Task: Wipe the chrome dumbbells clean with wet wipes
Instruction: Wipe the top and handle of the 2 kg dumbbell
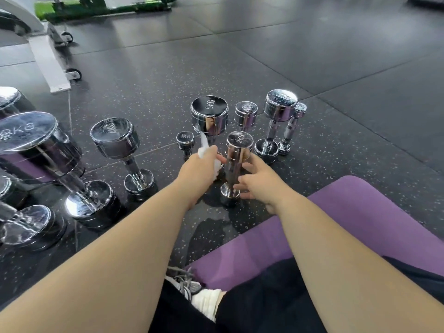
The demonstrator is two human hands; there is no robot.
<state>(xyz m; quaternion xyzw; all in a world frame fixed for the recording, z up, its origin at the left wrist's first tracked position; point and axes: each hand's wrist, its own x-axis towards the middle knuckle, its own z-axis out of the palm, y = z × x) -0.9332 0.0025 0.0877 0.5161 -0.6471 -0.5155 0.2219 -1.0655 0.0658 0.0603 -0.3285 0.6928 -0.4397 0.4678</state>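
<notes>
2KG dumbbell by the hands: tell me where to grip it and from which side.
Grip the narrow handle between the wider heads, coming in from the right. The 2KG dumbbell stands upright on one head, leaving the handle exposed sideways; the left hand with the wet wipe occupies its left, and the right hand sits at its right.

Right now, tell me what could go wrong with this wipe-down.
1. The 2KG dumbbell stands on end, the right hand only touching it; a push from the wipe in the left hand could topple it onto the 1KG dumbbell.
2. The floor nearby looks wet, so it might slide.
</notes>
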